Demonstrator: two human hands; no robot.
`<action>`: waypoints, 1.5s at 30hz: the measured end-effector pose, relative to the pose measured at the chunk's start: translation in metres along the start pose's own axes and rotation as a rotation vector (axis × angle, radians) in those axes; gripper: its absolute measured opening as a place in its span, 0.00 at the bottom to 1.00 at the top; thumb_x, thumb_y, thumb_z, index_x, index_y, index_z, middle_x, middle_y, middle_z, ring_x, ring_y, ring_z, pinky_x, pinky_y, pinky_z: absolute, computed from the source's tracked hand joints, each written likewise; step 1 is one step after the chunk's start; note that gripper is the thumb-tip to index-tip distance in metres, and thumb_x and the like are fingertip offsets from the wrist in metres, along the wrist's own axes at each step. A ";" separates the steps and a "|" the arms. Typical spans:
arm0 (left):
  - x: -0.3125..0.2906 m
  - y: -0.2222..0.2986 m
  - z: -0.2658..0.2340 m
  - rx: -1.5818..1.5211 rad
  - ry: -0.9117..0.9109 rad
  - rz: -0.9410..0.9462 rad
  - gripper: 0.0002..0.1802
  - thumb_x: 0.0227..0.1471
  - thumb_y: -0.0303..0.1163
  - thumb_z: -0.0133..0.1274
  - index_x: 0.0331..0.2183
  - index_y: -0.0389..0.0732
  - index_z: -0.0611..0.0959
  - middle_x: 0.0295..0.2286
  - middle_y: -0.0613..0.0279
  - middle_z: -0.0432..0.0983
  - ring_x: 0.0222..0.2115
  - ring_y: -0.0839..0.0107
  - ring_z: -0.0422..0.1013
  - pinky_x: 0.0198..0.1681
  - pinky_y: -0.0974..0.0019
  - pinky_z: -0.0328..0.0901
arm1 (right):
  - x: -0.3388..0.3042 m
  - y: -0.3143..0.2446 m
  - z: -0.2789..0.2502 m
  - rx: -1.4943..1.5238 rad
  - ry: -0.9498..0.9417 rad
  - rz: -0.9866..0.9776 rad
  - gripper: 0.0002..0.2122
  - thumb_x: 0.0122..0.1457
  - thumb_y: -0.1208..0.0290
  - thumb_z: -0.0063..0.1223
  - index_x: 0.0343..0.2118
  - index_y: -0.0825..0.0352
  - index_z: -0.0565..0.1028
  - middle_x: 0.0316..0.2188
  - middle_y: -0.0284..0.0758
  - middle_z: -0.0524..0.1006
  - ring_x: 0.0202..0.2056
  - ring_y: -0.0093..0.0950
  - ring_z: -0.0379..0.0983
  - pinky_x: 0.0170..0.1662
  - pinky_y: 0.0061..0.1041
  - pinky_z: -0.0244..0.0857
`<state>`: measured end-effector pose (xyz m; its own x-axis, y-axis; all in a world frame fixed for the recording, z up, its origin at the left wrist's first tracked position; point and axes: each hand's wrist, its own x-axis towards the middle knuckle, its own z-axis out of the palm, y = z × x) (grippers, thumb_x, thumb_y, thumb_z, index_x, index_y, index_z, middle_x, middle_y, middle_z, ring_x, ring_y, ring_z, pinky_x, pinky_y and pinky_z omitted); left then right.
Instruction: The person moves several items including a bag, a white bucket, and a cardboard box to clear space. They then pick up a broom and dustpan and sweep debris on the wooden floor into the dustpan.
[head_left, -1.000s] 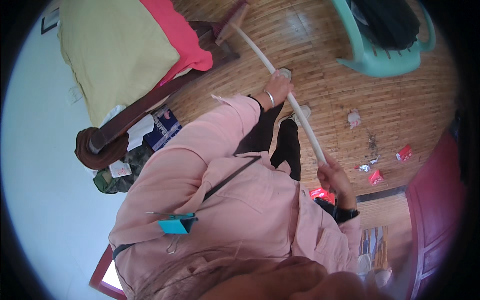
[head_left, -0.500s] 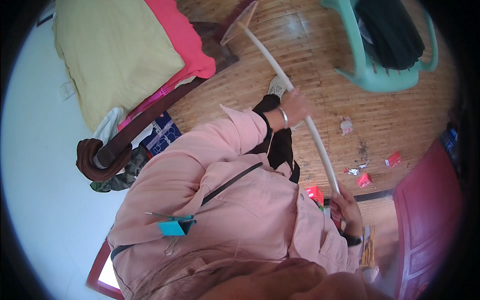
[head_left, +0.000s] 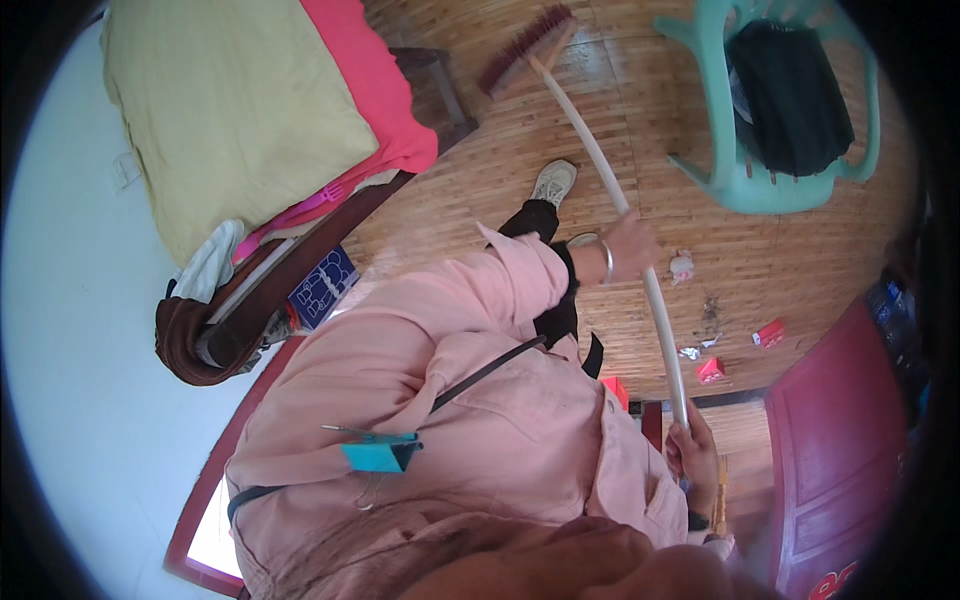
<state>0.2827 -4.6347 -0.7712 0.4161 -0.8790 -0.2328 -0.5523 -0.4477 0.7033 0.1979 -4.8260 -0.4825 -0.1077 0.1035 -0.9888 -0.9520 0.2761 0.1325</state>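
Note:
A long broom [head_left: 669, 350] with a pale handle slants from beside my body to the far floor. Its wooden head with dark red bristles [head_left: 522, 52] lies at the far end, right of the bed's leg. Midway along the handle, my left hand [head_left: 628, 247] is wrapped round it, a silver bangle on the wrist. Lower down, near the handle's end, my right hand [head_left: 697, 452] grips it too. Right of the handle lie a crumpled pinkish wrapper [head_left: 682, 267], dark dirt [head_left: 711, 308], silvery scraps [head_left: 690, 353] and two small red packets [head_left: 768, 333].
A bed with a yellow-green cover [head_left: 230, 120] and pink sheet stands at the left. A green plastic chair [head_left: 705, 120] holding a dark cloth [head_left: 795, 100] is at the far right. A dark red door [head_left: 840, 430] stands at the right. A blue patterned box [head_left: 325, 285] sits beside the bed.
The broom head has moved right, away from the bed's leg. My left hand has shifted right and slightly nearer with the handle. Both hands have kept their grip, and the view has shifted a little.

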 end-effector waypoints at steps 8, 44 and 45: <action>-0.014 -0.219 -0.056 0.151 0.263 -0.364 0.05 0.36 0.29 0.53 0.18 0.52 0.79 0.20 0.69 0.72 0.30 0.64 0.68 0.40 0.55 0.56 | 0.200 -0.119 0.078 -0.499 -0.266 -0.347 0.21 0.57 0.70 0.45 0.54 0.64 0.60 0.17 0.28 0.67 0.14 0.16 0.60 0.16 0.16 0.56; 0.000 0.064 0.053 0.016 -0.086 -0.016 0.03 0.38 0.38 0.53 0.20 0.52 0.78 0.21 0.70 0.71 0.33 0.67 0.68 0.42 0.43 0.56 | -0.016 0.053 -0.035 -0.164 0.155 -0.003 0.21 0.57 0.72 0.46 0.54 0.62 0.61 0.13 0.23 0.61 0.11 0.11 0.53 0.11 0.11 0.45; 0.000 0.058 0.050 -0.011 -0.049 -0.001 0.03 0.37 0.38 0.53 0.20 0.52 0.78 0.21 0.70 0.70 0.32 0.66 0.68 0.41 0.43 0.56 | -0.012 0.050 -0.031 -0.168 0.104 -0.007 0.21 0.58 0.71 0.44 0.55 0.62 0.60 0.12 0.23 0.60 0.09 0.11 0.52 0.09 0.12 0.44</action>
<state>0.2142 -4.6686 -0.7634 0.3809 -0.8857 -0.2656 -0.5442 -0.4469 0.7100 0.1433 -4.8429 -0.4657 -0.1214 0.0002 -0.9926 -0.9863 0.1124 0.1207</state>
